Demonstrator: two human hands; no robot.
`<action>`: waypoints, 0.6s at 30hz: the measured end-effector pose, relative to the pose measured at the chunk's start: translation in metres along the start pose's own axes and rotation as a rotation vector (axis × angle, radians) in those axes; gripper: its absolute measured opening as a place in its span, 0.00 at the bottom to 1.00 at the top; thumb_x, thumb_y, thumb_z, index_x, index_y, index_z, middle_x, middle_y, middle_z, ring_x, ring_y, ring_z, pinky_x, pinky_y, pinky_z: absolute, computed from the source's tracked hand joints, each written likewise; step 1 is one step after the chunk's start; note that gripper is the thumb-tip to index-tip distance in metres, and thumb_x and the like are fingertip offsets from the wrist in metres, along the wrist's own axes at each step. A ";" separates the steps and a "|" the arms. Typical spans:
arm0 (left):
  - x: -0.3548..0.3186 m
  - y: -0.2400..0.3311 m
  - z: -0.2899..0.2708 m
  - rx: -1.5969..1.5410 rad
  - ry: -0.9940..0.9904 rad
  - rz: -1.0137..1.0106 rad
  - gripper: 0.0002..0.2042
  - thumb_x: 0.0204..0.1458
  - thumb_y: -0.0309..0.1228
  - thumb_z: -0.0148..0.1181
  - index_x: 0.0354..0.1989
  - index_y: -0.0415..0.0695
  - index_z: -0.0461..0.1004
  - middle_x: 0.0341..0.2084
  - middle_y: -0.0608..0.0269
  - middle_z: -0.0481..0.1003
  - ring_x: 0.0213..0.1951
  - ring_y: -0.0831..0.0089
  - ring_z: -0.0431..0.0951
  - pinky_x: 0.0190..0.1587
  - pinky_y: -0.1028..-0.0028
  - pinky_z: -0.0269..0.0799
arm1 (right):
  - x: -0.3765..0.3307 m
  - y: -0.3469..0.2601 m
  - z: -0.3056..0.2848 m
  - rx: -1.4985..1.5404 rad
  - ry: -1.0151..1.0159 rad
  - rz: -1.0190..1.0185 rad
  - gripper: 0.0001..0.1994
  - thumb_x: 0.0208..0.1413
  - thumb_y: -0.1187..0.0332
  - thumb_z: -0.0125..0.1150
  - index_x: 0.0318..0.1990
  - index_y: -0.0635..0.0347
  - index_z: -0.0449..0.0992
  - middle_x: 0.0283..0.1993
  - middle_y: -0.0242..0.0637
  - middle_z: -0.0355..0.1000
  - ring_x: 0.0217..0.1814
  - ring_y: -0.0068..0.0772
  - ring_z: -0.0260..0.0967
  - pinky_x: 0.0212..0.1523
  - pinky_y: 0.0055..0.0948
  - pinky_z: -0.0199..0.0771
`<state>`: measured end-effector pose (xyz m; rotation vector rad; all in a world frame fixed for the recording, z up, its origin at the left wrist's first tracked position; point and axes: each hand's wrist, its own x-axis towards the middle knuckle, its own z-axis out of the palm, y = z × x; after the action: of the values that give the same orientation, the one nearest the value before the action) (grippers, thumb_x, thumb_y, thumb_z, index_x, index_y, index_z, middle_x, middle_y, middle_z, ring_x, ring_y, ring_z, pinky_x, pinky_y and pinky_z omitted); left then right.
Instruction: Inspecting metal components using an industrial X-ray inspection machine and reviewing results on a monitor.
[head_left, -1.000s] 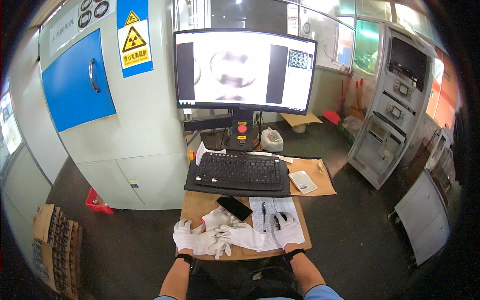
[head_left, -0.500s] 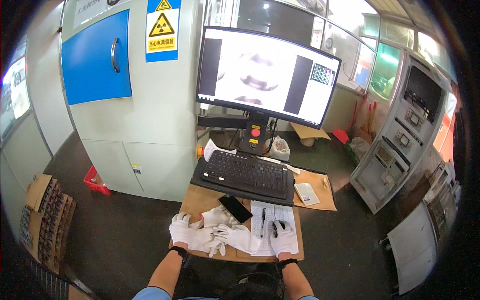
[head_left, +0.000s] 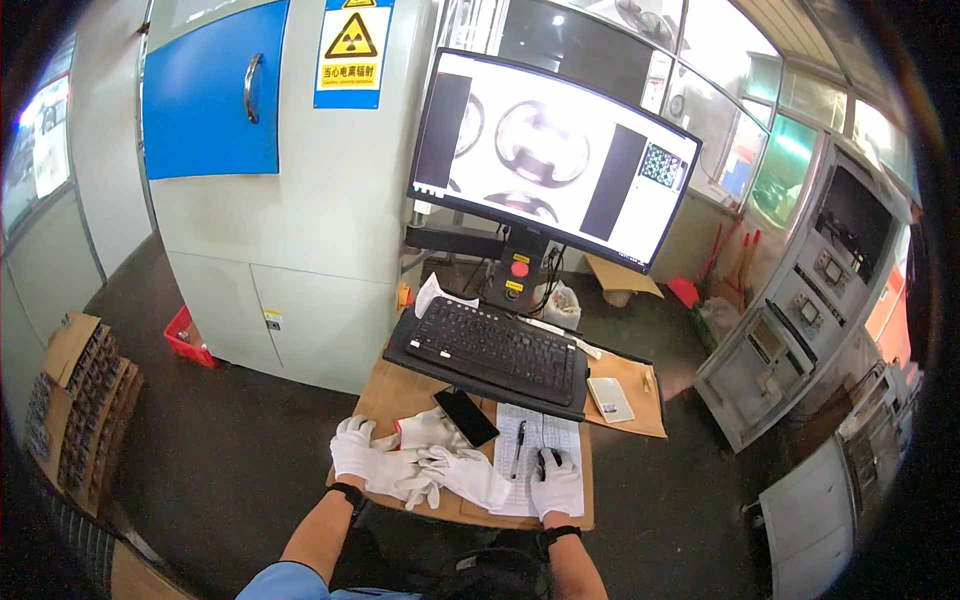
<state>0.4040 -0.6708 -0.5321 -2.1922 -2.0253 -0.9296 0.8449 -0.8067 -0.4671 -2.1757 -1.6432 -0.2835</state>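
Observation:
My left hand [head_left: 352, 448], in a white glove, rests on a heap of loose white gloves [head_left: 445, 470] at the front of a small wooden table [head_left: 405, 390]. My right hand [head_left: 556, 482], also gloved, lies flat on a printed paper form [head_left: 535, 440] and grips a small dark object under its fingers. A black pen [head_left: 518, 437] lies on the form just left of that hand. A black phone [head_left: 465, 416] sits between the gloves and a black keyboard [head_left: 495, 352].
A large monitor [head_left: 550, 155] stands behind the keyboard. A grey cabinet with a blue door [head_left: 210, 90] is at left, a grey control console [head_left: 800, 320] at right. A white pad [head_left: 610, 399] lies on the table. A red bin [head_left: 185, 335] sits on the floor.
The view has swung left and tilted up. Both hands stay on the table front, the left on the gloves and the right on the form.

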 end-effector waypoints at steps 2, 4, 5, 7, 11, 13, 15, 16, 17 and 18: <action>-0.002 -0.007 0.003 0.010 0.017 0.004 0.31 0.56 0.61 0.82 0.57 0.49 0.92 0.65 0.58 0.87 0.72 0.48 0.83 0.73 0.51 0.81 | -0.001 -0.006 -0.004 0.000 0.056 -0.039 0.26 0.62 0.60 0.76 0.69 0.45 0.89 0.72 0.51 0.82 0.63 0.64 0.82 0.64 0.61 0.86; -0.002 -0.006 0.004 0.012 0.026 0.000 0.31 0.55 0.61 0.83 0.56 0.49 0.93 0.65 0.59 0.87 0.71 0.48 0.83 0.73 0.52 0.82 | -0.001 -0.008 -0.007 0.003 0.067 -0.052 0.25 0.62 0.61 0.76 0.68 0.46 0.90 0.72 0.52 0.82 0.62 0.64 0.83 0.63 0.60 0.87; -0.002 -0.002 0.002 0.010 0.027 -0.004 0.31 0.55 0.61 0.83 0.56 0.49 0.93 0.64 0.59 0.88 0.71 0.48 0.83 0.73 0.52 0.82 | -0.001 -0.007 -0.008 0.000 0.061 -0.049 0.25 0.63 0.61 0.76 0.69 0.46 0.89 0.72 0.52 0.82 0.63 0.64 0.83 0.64 0.60 0.87; -0.002 0.003 -0.001 0.009 0.027 -0.013 0.30 0.55 0.60 0.83 0.55 0.49 0.93 0.63 0.59 0.88 0.71 0.49 0.84 0.73 0.51 0.82 | -0.002 -0.005 -0.009 -0.010 0.048 -0.044 0.25 0.64 0.60 0.76 0.69 0.47 0.89 0.72 0.52 0.82 0.63 0.65 0.83 0.64 0.60 0.88; -0.001 0.006 -0.004 0.008 0.023 -0.011 0.30 0.55 0.60 0.83 0.56 0.49 0.93 0.63 0.60 0.88 0.71 0.49 0.84 0.73 0.51 0.82 | -0.003 -0.004 -0.007 -0.014 0.042 -0.040 0.26 0.64 0.61 0.76 0.69 0.48 0.89 0.73 0.53 0.81 0.64 0.65 0.82 0.65 0.60 0.87; -0.001 0.001 -0.002 0.014 0.022 -0.003 0.30 0.56 0.60 0.82 0.56 0.49 0.93 0.63 0.60 0.88 0.71 0.49 0.83 0.73 0.51 0.82 | -0.003 -0.004 -0.005 -0.003 0.051 -0.043 0.26 0.64 0.61 0.76 0.69 0.47 0.89 0.73 0.53 0.81 0.65 0.66 0.82 0.66 0.60 0.87; -0.002 -0.004 0.001 0.015 0.018 -0.005 0.29 0.57 0.59 0.81 0.56 0.50 0.93 0.64 0.60 0.88 0.71 0.50 0.83 0.73 0.51 0.82 | -0.001 -0.004 -0.002 0.010 0.058 -0.042 0.26 0.63 0.61 0.76 0.69 0.46 0.89 0.73 0.53 0.81 0.65 0.66 0.82 0.66 0.61 0.87; -0.002 -0.003 0.001 0.010 0.012 -0.009 0.28 0.57 0.59 0.81 0.56 0.50 0.93 0.64 0.60 0.87 0.71 0.50 0.83 0.73 0.51 0.82 | -0.002 -0.003 0.001 0.015 0.059 -0.036 0.26 0.63 0.61 0.76 0.69 0.46 0.89 0.73 0.53 0.81 0.65 0.66 0.82 0.66 0.62 0.87; -0.002 -0.003 0.001 0.007 0.005 -0.013 0.28 0.57 0.58 0.81 0.57 0.50 0.93 0.65 0.61 0.87 0.72 0.50 0.83 0.73 0.52 0.82 | -0.002 -0.001 0.003 0.019 0.064 -0.035 0.26 0.63 0.62 0.76 0.69 0.45 0.89 0.72 0.53 0.81 0.65 0.67 0.81 0.66 0.62 0.87; -0.002 -0.002 0.000 0.003 -0.002 -0.017 0.28 0.58 0.58 0.80 0.57 0.50 0.93 0.65 0.61 0.87 0.72 0.50 0.83 0.73 0.52 0.82 | -0.002 0.001 0.005 0.023 0.068 -0.035 0.26 0.63 0.62 0.76 0.69 0.45 0.89 0.72 0.53 0.81 0.65 0.67 0.81 0.67 0.62 0.86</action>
<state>0.4023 -0.6721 -0.5340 -2.1785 -2.0484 -0.9266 0.8445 -0.8064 -0.4721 -2.0987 -1.6403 -0.3435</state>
